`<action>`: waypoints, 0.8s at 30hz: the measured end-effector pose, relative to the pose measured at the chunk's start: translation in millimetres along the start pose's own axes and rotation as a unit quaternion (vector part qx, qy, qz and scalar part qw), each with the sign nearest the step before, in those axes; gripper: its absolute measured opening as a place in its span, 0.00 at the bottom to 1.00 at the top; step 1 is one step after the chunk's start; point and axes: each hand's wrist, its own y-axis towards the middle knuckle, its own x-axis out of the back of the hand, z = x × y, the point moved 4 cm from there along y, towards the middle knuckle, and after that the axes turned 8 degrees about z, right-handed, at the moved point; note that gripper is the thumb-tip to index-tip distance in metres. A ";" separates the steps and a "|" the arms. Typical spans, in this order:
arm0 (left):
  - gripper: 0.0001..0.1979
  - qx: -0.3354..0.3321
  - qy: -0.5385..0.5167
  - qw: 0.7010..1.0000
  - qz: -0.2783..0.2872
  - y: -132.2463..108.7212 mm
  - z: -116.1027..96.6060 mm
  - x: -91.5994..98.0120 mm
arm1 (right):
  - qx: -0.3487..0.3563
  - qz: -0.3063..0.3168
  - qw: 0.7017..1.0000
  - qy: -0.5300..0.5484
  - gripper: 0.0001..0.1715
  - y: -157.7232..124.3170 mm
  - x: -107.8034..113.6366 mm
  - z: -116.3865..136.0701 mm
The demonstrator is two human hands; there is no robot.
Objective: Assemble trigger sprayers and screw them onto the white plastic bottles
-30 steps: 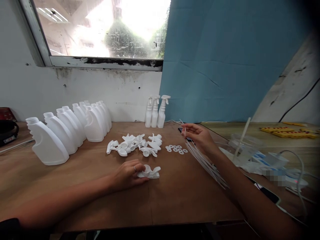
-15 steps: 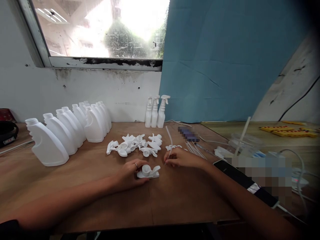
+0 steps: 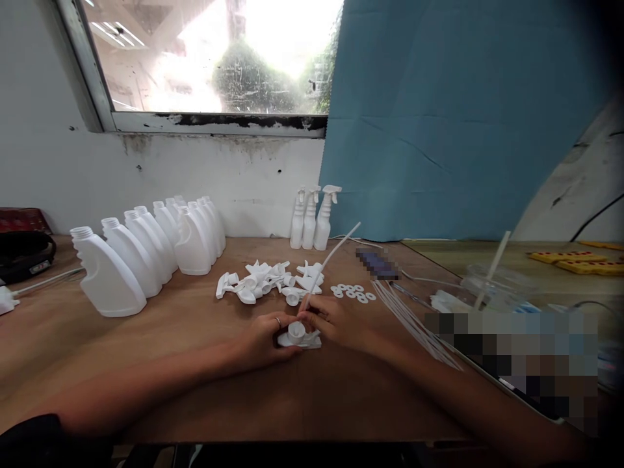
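My left hand [image 3: 269, 338] is closed around a white spray trigger head [image 3: 296, 333], which lies on the brown table with its round collar facing up. Between the fingers of my right hand [image 3: 336, 323] is a thin, clear plastic tube [image 3: 331, 259], tilted up to the right. The tube's lower end is by my fingertips, just above the collar; whether it touches the collar I cannot tell. A heap of white spray trigger heads [image 3: 266, 281] lies just beyond my hands. White ring washers [image 3: 350, 292] are scattered right of the heap.
Several white bottles [image 3: 112, 279] without tops stand in rows at the left. Three assembled spray bottles [image 3: 322, 224] stand by the wall. Loose tubes [image 3: 414, 322] lie to the right, near a blurred-out patch and a clear plastic container [image 3: 492, 283]. Yellow pieces [image 3: 582, 263] lie far right.
My right hand has moved left with the tube, up to the spray trigger head in my left hand. The tube now leans to the right. The view has shifted slightly.
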 end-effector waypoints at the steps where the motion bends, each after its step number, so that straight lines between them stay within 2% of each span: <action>1: 0.18 -0.002 0.001 1.000 -0.002 0.0 0.4 -0.3 | 0.008 -0.001 1.000 -0.012 0.20 0.0 -0.1 0.8; 10: 0.19 -0.015 -0.006 1.000 -0.004 0.3 0.4 -0.5 | 0.017 -0.012 0.999 -0.040 0.17 0.0 -2.9 0.1; 14: 0.21 -0.010 -0.007 1.000 -0.001 -0.4 0.6 -0.6 | 0.040 -0.010 0.994 -0.103 0.14 -2.2 -4.1 4.7; 19: 0.18 -0.013 -0.017 1.000 -0.001 -0.7 0.6 -0.3 | 0.084 -0.004 0.987 -0.134 0.13 -4.1 -6.0 8.2; 24: 0.19 -0.020 -0.035 0.999 0.011 0.1 0.5 -1.4 | 0.085 0.005 0.984 -0.156 0.14 -4.2 -6.7 6.8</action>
